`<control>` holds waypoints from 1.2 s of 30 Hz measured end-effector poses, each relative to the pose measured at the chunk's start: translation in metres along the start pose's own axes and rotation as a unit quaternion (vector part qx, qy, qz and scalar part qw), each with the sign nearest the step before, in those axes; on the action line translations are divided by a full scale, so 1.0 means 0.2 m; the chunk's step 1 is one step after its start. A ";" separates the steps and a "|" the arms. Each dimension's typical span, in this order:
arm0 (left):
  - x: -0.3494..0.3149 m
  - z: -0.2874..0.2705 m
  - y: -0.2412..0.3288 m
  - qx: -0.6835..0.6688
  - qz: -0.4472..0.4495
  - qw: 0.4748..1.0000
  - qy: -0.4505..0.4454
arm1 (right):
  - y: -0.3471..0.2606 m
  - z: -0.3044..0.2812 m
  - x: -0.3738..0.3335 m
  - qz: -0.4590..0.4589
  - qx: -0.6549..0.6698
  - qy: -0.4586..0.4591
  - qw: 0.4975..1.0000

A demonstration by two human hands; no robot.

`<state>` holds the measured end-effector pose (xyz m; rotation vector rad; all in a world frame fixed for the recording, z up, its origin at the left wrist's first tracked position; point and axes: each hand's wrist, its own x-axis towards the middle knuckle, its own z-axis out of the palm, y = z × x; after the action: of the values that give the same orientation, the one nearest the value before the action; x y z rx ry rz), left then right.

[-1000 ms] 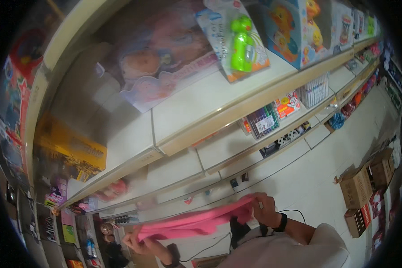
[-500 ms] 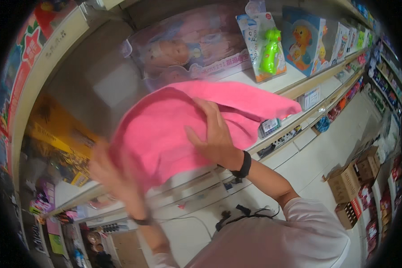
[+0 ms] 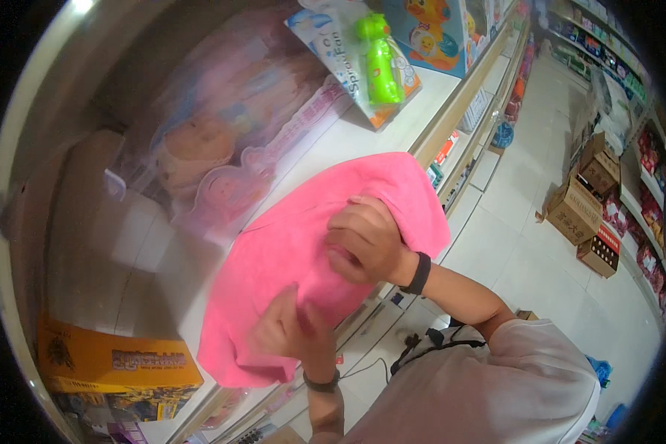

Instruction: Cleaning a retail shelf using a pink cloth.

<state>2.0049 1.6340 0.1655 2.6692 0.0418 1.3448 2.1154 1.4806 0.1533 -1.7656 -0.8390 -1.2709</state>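
A pink cloth (image 3: 266, 251), soft and folded over on itself, lies along the front of a white shelf (image 3: 303, 159). My right hand (image 3: 366, 237) is curled over its right half, with a bit of pink bunched between thumb and fingers. Lower down, my left hand (image 3: 292, 325) is over the cloth's near edge. Motion smears its fingers, so their grip on the fabric is unclear. Both wrists carry dark bands. Just behind the cloth stands a boxed baby doll (image 3: 200, 148) in clear and pink packaging.
A carded green spray fan (image 3: 381, 63) leans at the shelf's front edge, beside a blue duck toy box (image 3: 429, 33). At lower left sits a yellow box (image 3: 118, 359). Across the tiled aisle floor (image 3: 510, 229), cardboard cartons (image 3: 573, 211) stand by stocked shelves.
The pink cloth has gone from spread, with a long flap to the right, to a more compact fold. My right hand's fingers have curled in; my left has moved inward. The view has turned.
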 end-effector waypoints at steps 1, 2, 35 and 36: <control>0.01 0.03 0.03 -0.011 0.008 1.000 0.001 | 0.03 -0.02 0.01 -0.008 -0.001 -0.003 1.000; 0.02 0.05 0.07 -0.018 0.012 1.000 0.003 | 0.06 -0.03 0.01 -0.006 0.003 -0.005 1.000; 0.23 0.81 1.01 -0.239 -0.058 0.964 -0.105 | 1.01 -0.51 0.03 -0.148 -0.027 -0.011 0.989; 0.24 0.80 1.01 -0.238 -0.058 0.964 -0.107 | 1.01 -0.52 0.02 -0.132 -0.034 -0.004 0.991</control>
<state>2.1539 1.4189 0.1395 2.3394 -0.1311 0.8852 2.2434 1.2954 0.1333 -1.7557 -1.0740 -1.4782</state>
